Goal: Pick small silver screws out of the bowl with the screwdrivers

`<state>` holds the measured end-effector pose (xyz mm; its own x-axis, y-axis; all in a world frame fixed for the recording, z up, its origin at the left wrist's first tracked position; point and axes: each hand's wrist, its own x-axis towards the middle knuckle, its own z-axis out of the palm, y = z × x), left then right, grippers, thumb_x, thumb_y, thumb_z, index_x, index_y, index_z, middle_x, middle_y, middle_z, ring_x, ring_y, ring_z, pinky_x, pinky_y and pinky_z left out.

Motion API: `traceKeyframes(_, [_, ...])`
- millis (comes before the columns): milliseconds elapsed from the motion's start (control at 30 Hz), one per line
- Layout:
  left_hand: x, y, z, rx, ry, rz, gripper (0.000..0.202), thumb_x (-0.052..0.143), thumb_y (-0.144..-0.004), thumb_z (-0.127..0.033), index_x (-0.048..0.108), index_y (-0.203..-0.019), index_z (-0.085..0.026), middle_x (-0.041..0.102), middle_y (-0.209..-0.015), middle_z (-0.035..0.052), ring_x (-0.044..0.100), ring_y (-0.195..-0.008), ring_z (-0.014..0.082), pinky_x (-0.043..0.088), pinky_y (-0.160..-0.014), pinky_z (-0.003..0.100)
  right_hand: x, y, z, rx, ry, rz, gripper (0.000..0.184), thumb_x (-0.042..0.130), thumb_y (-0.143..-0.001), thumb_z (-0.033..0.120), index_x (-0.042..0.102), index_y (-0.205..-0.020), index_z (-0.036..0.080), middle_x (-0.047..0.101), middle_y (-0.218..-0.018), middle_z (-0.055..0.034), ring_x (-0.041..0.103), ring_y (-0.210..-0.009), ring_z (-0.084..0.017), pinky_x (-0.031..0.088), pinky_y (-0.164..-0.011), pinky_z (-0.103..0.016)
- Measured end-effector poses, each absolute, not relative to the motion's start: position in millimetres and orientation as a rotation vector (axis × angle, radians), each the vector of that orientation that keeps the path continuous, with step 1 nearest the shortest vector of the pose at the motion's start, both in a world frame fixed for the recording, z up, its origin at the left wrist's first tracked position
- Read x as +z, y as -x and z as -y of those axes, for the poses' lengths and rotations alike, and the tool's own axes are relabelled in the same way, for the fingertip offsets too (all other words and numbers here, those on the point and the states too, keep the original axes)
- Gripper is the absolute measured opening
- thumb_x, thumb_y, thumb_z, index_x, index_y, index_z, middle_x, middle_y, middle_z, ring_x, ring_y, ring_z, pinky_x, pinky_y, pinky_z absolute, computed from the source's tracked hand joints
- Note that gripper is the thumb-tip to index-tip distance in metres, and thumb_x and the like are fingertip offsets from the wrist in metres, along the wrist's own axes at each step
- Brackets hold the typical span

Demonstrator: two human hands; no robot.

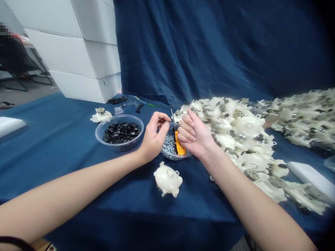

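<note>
My left hand is held over the left rim of a clear bowl of screws. Its thumb and fingers curl together; whatever they may hold is hidden. Beside it, my right hand is closed in a fist over the bowl's right side, its inside out of sight. A screwdriver with an orange and black handle leans in the screw bowl, shaft pointing up and away. Its handle lies right beside the right fingers; I cannot tell if they touch. Nearer to me, a cream plastic housing rests alone on the blue cloth.
A clear bowl of black parts stands left, with another cream housing behind it. A large heap of cream housings fills the right, with a further pile beyond. White boxes are stacked at back left, before a blue curtain.
</note>
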<state>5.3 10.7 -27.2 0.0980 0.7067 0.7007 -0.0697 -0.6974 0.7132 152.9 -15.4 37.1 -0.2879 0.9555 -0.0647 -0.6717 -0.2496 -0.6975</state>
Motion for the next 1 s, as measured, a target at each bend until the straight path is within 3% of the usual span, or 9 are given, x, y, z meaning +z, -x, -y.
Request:
traceKeyframes(133, [-27.0, -4.7, -9.8, 1.65, -1.776, -0.637, 0.007, 0.055, -0.1, -0.028, 0.057, -0.104, -0.022, 0.057, -0.091, 0.0017, 0.052, -0.073, 0.0118, 0.045, -0.067, 0.027, 36.0, -150.9, 16.3, 1.784, 0.59, 0.729, 0.061, 0.042, -0.109, 0.045, 0.023, -0.056, 0.02, 0.022, -0.039, 0.0093, 0.013, -0.031, -0.005, 0.01, -0.033, -0.019])
traceKeyframes(433, [-26.4, -3.2, -8.6, 1.639, -1.768, -0.631, 0.007, 0.055, -0.101, -0.027, 0.057, -0.104, -0.021, 0.054, -0.088, 0.0007, 0.048, -0.071, 0.011, 0.043, -0.066, 0.027, 39.5, -145.1, 19.9, 1.782, 0.629, 0.744, 0.061, 0.034, -0.111, 0.047, 0.029, -0.056, 0.02, 0.026, -0.039, 0.0084, 0.014, -0.03, -0.005, 0.009, -0.032, -0.019])
traceKeyframes(667, [-25.2, -4.5, -7.5, 1.654, -1.773, -0.631, 0.009, 0.055, -0.1, -0.025, 0.059, -0.107, -0.021, 0.056, -0.091, 0.0021, 0.05, -0.076, 0.0126, 0.045, -0.071, 0.027, 40.0, -147.7, 19.7, 1.757, 0.589, 0.798, 0.062, 0.042, -0.108, 0.044, 0.024, -0.054, 0.021, 0.022, -0.039, 0.0087, 0.015, -0.031, -0.006, 0.011, -0.032, -0.021])
traceKeyframes(800, [-26.3, -3.9, -8.1, 1.678, -1.802, -0.639, 0.019, 0.061, -0.097, -0.023, 0.058, -0.116, -0.021, 0.059, -0.1, 0.0028, 0.053, -0.078, 0.0114, 0.046, -0.073, 0.027, 38.6, -150.6, 16.8, 1.756, 0.604, 0.701, 0.056, 0.038, -0.109, 0.04, 0.029, -0.057, 0.021, 0.023, -0.043, 0.0085, 0.015, -0.034, -0.007, 0.014, -0.033, -0.019])
traceKeyframes(1000, [-25.7, -2.4, -7.4, 1.663, -1.864, -0.629, 0.027, 0.07, -0.091, -0.022, 0.062, -0.116, -0.021, 0.065, -0.099, 0.0018, 0.054, -0.072, 0.0094, 0.046, -0.071, 0.026, 38.1, -154.4, 12.8, 1.792, 0.597, 0.488, 0.045, 0.032, -0.107, 0.041, 0.038, -0.067, 0.021, 0.03, -0.051, 0.0078, 0.024, -0.038, -0.006, 0.02, -0.034, -0.017])
